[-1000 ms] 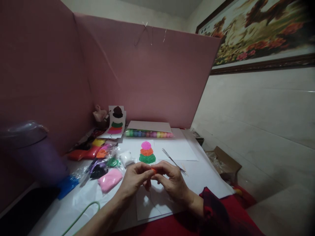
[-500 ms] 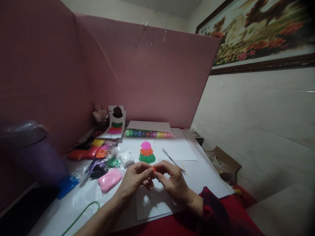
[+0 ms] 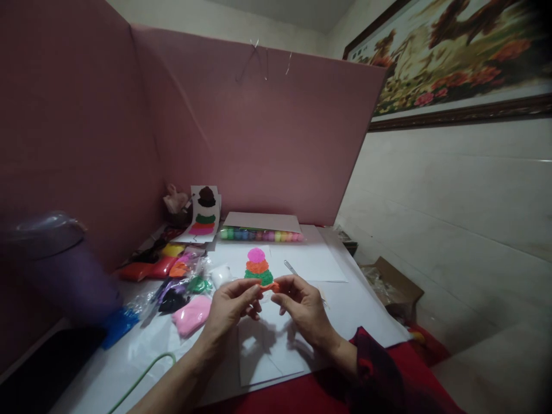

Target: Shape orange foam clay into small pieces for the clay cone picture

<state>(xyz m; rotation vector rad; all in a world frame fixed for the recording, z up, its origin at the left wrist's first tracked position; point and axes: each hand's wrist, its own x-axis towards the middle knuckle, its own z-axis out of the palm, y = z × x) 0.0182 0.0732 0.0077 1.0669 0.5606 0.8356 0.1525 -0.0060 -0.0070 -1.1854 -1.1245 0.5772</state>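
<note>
A strip of orange modelling clay [image 3: 268,287] is stretched between my two hands, above the white paper. My left hand [image 3: 233,305] pinches its left end between thumb and fingers. The other end is pinched by my right hand [image 3: 302,307]. Just beyond my fingertips lies a picture built of clay: a pink round [image 3: 256,255] on top, an orange band [image 3: 257,267] in the middle and a green band [image 3: 259,277] at the bottom, its lower edge partly covered by my left fingers. Under my hands are white paper sheets [image 3: 267,368] with shadows on them.
Bags of coloured clay, among them a pink one [image 3: 192,316], lie to the left near a purple lidded container [image 3: 64,270]. A metal tool [image 3: 290,267] lies behind my right hand. Farther back are a tube of coloured pieces [image 3: 261,234] and a card with clay shapes [image 3: 204,215].
My hands have moved slightly apart and up. The orange clay, mostly hidden between my fingertips before, now shows as a drawn-out strip.
</note>
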